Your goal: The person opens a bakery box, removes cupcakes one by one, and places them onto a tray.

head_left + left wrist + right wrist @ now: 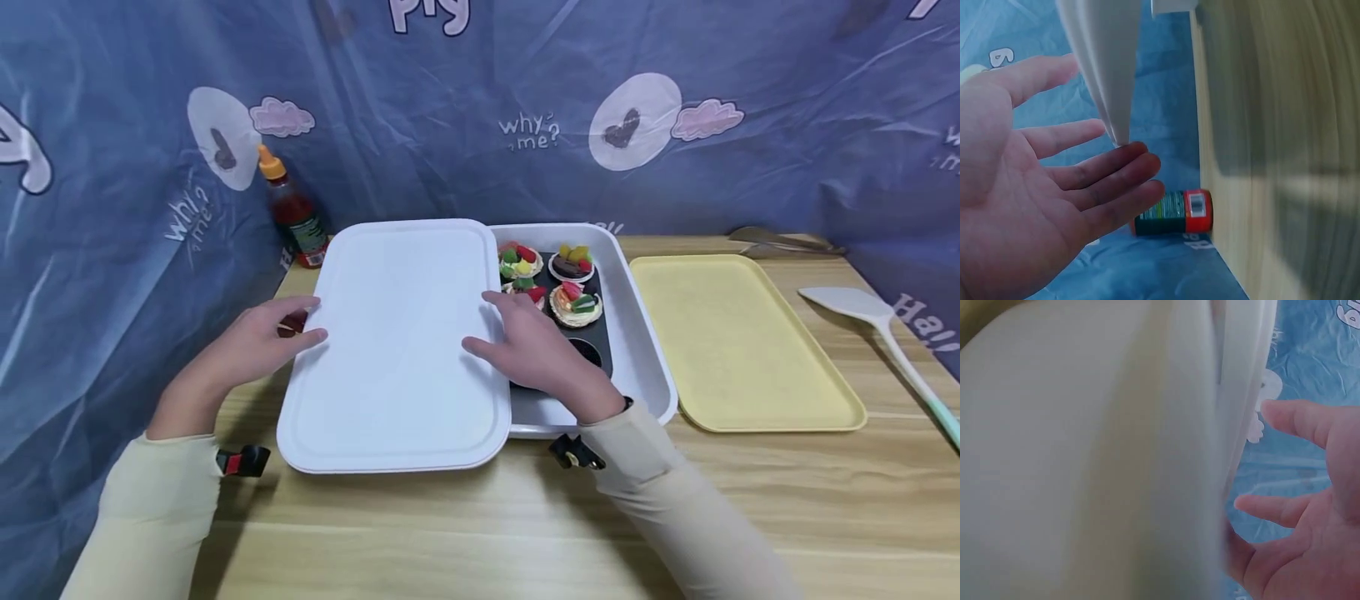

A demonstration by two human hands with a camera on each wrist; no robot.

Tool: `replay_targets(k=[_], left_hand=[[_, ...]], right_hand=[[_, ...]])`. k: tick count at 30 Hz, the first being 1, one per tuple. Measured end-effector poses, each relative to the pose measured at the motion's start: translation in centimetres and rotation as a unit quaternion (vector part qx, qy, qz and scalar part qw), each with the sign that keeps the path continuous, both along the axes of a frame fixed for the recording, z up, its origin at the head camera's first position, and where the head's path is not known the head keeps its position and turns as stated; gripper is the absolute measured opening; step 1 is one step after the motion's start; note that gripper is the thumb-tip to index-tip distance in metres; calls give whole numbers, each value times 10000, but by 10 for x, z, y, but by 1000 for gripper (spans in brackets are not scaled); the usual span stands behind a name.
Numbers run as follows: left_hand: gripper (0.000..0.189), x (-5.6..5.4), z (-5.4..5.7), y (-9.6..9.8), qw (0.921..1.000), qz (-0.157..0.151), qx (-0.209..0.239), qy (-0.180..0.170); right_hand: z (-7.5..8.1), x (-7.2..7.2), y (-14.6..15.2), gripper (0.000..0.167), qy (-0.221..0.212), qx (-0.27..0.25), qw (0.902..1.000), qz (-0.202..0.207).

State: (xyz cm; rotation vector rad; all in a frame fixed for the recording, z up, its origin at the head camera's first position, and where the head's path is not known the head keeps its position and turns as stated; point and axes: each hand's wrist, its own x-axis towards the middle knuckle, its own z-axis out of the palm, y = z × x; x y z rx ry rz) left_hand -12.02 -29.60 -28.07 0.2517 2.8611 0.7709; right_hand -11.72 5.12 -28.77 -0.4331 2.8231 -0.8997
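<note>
A flat white lid (405,342) with rounded corners and a low rim is held up off the table between both hands. My left hand (255,343) holds its left edge, thumb and index finger on the upper side; in the left wrist view the other fingers (1119,175) reach below the edge. My right hand (536,350) grips the opposite edge, its thumb and index finger on top, other fingers partly hidden. The lid overlaps a white container (637,333). Inside that stands a dark muffin pan (606,354) with several fruit-topped cupcakes (576,307).
A sauce bottle (303,225) with an orange cap stands behind my left hand. To the right lie a pale yellow tray (742,342), a white spatula (847,304) with a green handle, and metal utensils (787,243). Blue printed cloth (420,150) hangs behind the wooden table (465,533).
</note>
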Motion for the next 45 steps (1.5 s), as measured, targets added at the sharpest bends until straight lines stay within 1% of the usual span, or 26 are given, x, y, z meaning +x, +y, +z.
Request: replay_targets(k=[2,4,10,13,16,20,29,35,41,45], left_hand=[[67,0,-1,-2,10000,-6,24,16],[69,1,-2,-4,10000,33,42,-45],[84,2,-10,-12,9983,216,3,-549],[87,3,-12,-15,9972,316,-62,-673],[88,4,-13,-18,9965,400,-113,-722],[87,5,-13,-20,9960,458,-75,-759],[88,7,-10,-23,9941,606,11,-903],[88,8,-11,-31,9930,624,131,-992],[90,9,-12,-38,9918,646,242,-1080],[93,9,-13,-41,9900,692,256,-1206]], right_hand=[[-1,-1,-5,77,-33,-39,10000,-46],[-1,-1,-10,78,-85,-82,9999,-94],[-4,-2,-27,83,-243,-120,9993,-245],[-5,-2,-35,84,-262,-176,9992,-243],[-5,-1,-43,85,-236,-206,9992,-237],[-6,0,-52,86,-184,-157,9993,-301],[-4,5,-61,86,-181,-155,9992,-336],[-6,8,-69,85,-268,-281,9988,-300],[-10,9,-82,84,-276,-567,9978,-196],[-10,10,-94,86,-389,-657,9967,-263]])
